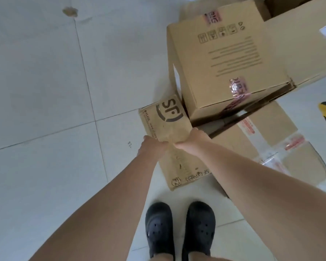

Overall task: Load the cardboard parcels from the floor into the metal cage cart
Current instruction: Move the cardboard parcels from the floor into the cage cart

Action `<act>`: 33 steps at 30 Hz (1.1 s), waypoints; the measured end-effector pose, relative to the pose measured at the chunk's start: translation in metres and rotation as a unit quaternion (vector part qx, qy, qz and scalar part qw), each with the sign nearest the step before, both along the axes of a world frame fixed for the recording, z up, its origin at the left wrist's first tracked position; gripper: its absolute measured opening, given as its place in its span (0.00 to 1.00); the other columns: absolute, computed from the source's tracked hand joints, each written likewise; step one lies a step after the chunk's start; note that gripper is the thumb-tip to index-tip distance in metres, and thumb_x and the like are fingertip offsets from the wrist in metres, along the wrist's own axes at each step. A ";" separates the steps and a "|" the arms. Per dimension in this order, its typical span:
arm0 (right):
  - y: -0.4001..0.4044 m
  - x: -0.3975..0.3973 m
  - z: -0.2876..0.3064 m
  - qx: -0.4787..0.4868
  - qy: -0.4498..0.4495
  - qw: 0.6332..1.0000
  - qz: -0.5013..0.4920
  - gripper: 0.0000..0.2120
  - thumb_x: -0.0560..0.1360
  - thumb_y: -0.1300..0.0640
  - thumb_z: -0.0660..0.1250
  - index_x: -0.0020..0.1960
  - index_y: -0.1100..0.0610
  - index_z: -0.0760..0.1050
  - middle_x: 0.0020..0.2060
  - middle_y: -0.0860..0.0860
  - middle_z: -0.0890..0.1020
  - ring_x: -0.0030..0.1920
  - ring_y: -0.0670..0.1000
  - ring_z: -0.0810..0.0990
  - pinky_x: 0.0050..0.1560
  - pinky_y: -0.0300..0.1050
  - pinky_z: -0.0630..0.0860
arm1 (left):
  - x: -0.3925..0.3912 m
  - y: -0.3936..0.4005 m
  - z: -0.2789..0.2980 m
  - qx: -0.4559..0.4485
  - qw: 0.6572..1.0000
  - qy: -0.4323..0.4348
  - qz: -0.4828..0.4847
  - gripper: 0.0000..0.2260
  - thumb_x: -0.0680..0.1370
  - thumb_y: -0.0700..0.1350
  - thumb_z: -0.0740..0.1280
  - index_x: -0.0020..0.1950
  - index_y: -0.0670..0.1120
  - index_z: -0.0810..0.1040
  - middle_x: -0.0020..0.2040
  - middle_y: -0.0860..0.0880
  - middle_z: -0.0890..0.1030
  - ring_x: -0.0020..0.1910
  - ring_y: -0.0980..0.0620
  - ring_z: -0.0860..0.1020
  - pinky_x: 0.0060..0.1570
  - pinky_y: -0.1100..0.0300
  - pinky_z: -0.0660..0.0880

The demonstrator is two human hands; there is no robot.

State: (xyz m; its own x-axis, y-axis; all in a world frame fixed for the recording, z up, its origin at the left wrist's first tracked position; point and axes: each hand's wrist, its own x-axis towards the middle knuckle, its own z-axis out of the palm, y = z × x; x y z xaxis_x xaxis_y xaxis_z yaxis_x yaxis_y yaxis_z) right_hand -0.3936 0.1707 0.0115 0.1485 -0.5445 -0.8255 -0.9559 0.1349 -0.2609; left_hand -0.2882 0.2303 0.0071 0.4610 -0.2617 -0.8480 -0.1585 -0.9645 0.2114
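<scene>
Both the left hand (152,146) and right hand (189,141) are closed on the SF parcel (169,132), held low against the floor stack (231,68). Pickup is underway; carrying to the unseen cart is judged next.

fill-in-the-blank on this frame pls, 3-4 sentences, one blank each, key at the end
1. Both hands, left hand and right hand, grip the narrow box printed with the letters ____.
2. That SF box sits to the ____ of the large stacked box in the head view.
3. The shoes near the bottom edge are coloured ____.
4. The metal cage cart is ____ in this view.

Missing words: SF; left; black; not visible
</scene>
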 end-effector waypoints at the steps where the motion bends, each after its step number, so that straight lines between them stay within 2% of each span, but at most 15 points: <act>1: 0.000 0.002 -0.022 -0.006 0.018 1.000 -0.013 0.34 0.68 0.40 0.69 0.65 0.59 0.66 0.55 0.55 0.76 0.55 0.56 0.76 0.54 0.52 0.77 | 0.000 -0.001 -0.020 0.004 0.999 0.010 0.030 0.31 0.76 0.49 0.66 0.72 0.38 0.56 0.63 0.42 0.72 0.54 0.44 0.74 0.47 0.56 0.69; 2: 0.001 0.003 -0.039 -0.005 0.031 0.999 -0.029 0.39 0.68 0.40 0.70 0.70 0.60 0.61 0.60 0.56 0.74 0.59 0.57 0.75 0.58 0.53 0.76 | 0.000 -0.001 -0.038 0.005 0.998 0.026 0.058 0.33 0.76 0.49 0.66 0.73 0.37 0.53 0.65 0.42 0.71 0.56 0.44 0.73 0.48 0.55 0.68; 4: 0.000 0.005 -0.057 0.008 0.034 0.996 -0.077 0.42 0.68 0.43 0.72 0.72 0.59 0.56 0.62 0.56 0.72 0.59 0.57 0.75 0.58 0.53 0.76 | 0.000 -0.002 -0.059 0.002 0.990 0.071 0.120 0.40 0.74 0.51 0.68 0.76 0.38 0.49 0.70 0.43 0.67 0.65 0.44 0.70 0.54 0.55 0.67; 6: 0.001 0.007 -0.063 0.002 0.031 0.993 -0.110 0.40 0.68 0.44 0.72 0.70 0.59 0.57 0.61 0.56 0.73 0.57 0.56 0.76 0.56 0.51 0.77 | 0.002 0.000 -0.067 -0.020 0.976 0.104 0.190 0.40 0.72 0.52 0.71 0.76 0.41 0.53 0.69 0.45 0.69 0.67 0.44 0.70 0.59 0.54 0.69; 10: 0.001 0.014 -0.026 -0.012 0.024 0.993 -0.113 0.42 0.67 0.42 0.73 0.71 0.60 0.57 0.62 0.56 0.72 0.59 0.56 0.75 0.58 0.52 0.77 | 0.013 0.003 -0.029 -0.087 0.972 0.100 0.194 0.31 0.72 0.51 0.71 0.71 0.45 0.65 0.64 0.47 0.75 0.61 0.46 0.75 0.53 0.54 0.71; 14: -0.004 0.027 0.086 -0.011 -0.007 0.995 -0.098 0.42 0.70 0.44 0.71 0.73 0.62 0.55 0.62 0.56 0.72 0.54 0.54 0.75 0.53 0.47 0.77 | 0.031 -0.002 0.080 -0.139 0.973 0.049 0.178 0.33 0.67 0.53 0.70 0.70 0.47 0.66 0.61 0.48 0.77 0.56 0.45 0.77 0.58 0.51 0.75; 17: -0.007 0.034 0.207 -0.022 -0.051 0.996 -0.073 0.37 0.72 0.47 0.70 0.72 0.63 0.58 0.64 0.57 0.71 0.60 0.56 0.74 0.57 0.49 0.76 | 0.040 -0.008 0.196 -0.158 0.974 0.005 0.164 0.35 0.62 0.55 0.67 0.68 0.49 0.67 0.60 0.48 0.77 0.58 0.43 0.77 0.58 0.46 0.76; 21: -0.003 0.027 0.379 -0.069 -0.090 0.992 -0.048 0.28 0.76 0.50 0.66 0.69 0.63 0.62 0.63 0.59 0.71 0.60 0.57 0.74 0.51 0.44 0.74 | 0.040 -0.007 0.350 -0.200 0.970 -0.031 0.131 0.31 0.64 0.55 0.66 0.66 0.49 0.68 0.58 0.49 0.77 0.58 0.43 0.77 0.58 0.45 0.76; 24: 0.002 0.004 0.481 -0.111 -0.105 0.985 -0.075 0.27 0.77 0.50 0.66 0.69 0.62 0.62 0.62 0.58 0.73 0.60 0.57 0.75 0.52 0.45 0.73 | 0.028 -0.011 0.446 -0.239 0.966 -0.031 0.093 0.31 0.61 0.56 0.66 0.64 0.50 0.70 0.58 0.50 0.78 0.57 0.44 0.77 0.58 0.46 0.75; 26: 0.005 -0.020 0.527 -0.145 -0.124 0.973 -0.133 0.30 0.73 0.48 0.70 0.68 0.60 0.65 0.61 0.56 0.75 0.60 0.56 0.76 0.56 0.47 0.74 | 0.009 -0.015 0.497 -0.279 0.958 -0.018 0.065 0.32 0.60 0.57 0.67 0.64 0.51 0.71 0.59 0.50 0.78 0.58 0.44 0.77 0.59 0.46 0.75; 28: 0.008 -0.049 0.564 -0.182 -0.141 0.954 -0.194 0.33 0.70 0.46 0.73 0.67 0.60 0.66 0.59 0.55 0.77 0.59 0.56 0.76 0.54 0.48 0.74 | -0.017 -0.020 0.540 -0.320 0.947 -0.008 0.029 0.31 0.60 0.56 0.68 0.63 0.51 0.71 0.59 0.51 0.78 0.58 0.45 0.77 0.59 0.47 0.75; 33: 0.026 -0.149 0.621 -0.269 -0.148 0.888 -0.342 0.38 0.68 0.43 0.74 0.69 0.59 0.63 0.62 0.55 0.74 0.61 0.57 0.75 0.49 0.48 0.72 | -0.109 -0.033 0.609 -0.392 0.914 0.043 -0.096 0.20 0.68 0.50 0.72 0.58 0.50 0.72 0.57 0.50 0.80 0.55 0.47 0.79 0.59 0.49 0.76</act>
